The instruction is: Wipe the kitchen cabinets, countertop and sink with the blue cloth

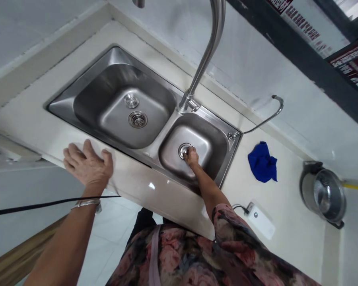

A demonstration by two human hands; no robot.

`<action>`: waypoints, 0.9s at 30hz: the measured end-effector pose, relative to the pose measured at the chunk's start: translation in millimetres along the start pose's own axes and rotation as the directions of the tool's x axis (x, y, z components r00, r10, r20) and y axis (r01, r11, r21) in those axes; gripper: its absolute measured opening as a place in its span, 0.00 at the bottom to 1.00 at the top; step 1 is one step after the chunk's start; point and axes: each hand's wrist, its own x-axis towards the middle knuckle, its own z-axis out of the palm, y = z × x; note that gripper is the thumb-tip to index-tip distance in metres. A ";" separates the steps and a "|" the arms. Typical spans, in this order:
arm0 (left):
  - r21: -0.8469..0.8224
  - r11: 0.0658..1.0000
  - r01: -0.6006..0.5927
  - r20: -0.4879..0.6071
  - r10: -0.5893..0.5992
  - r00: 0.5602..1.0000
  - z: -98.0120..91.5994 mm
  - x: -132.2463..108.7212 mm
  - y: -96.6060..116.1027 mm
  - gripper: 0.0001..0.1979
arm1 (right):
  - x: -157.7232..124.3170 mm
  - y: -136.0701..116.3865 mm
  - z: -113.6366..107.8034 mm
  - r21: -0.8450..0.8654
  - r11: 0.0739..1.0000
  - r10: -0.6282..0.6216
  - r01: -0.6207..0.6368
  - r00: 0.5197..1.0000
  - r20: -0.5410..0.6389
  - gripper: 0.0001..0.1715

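My right hand (191,156) reaches down into the smaller right basin (209,137) of a steel double sink. Its fingers are closed at the round drain (183,147), pinching what looks like the metal drain stopper; the fingers partly hide it. My left hand (88,163) lies flat on the pale countertop (131,169) along the sink's front edge, fingers spread, holding nothing. In the larger left basin (113,91) a loose metal drain stopper (131,101) rests beside the uncovered drain (138,119).
A tall faucet (201,65) rises behind the divider, and a thin curved tap (267,119) stands at the right corner. Farther right are a blue cloth (262,162), a white device (260,220) with a cable, and a steel pot (325,192). A black cord (53,203) crosses my left wrist.
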 end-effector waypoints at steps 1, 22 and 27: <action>0.006 1.000 0.000 0.004 0.000 1.000 0.2 0.1 -0.5 0.37 | 1.9 -1.1 2.5 0.008 1.000 -0.006 0.005 1.000 0.004 0.19; 0.037 0.999 0.014 0.038 -0.015 0.999 -3.0 -0.3 2.7 0.36 | 13.6 -6.9 11.5 0.237 0.971 0.015 -0.020 1.000 0.023 0.22; 0.045 0.999 0.010 0.045 -0.012 0.999 -7.7 2.5 5.2 0.35 | -0.3 -13.4 -24.0 0.326 0.943 -0.080 0.068 0.996 0.026 0.23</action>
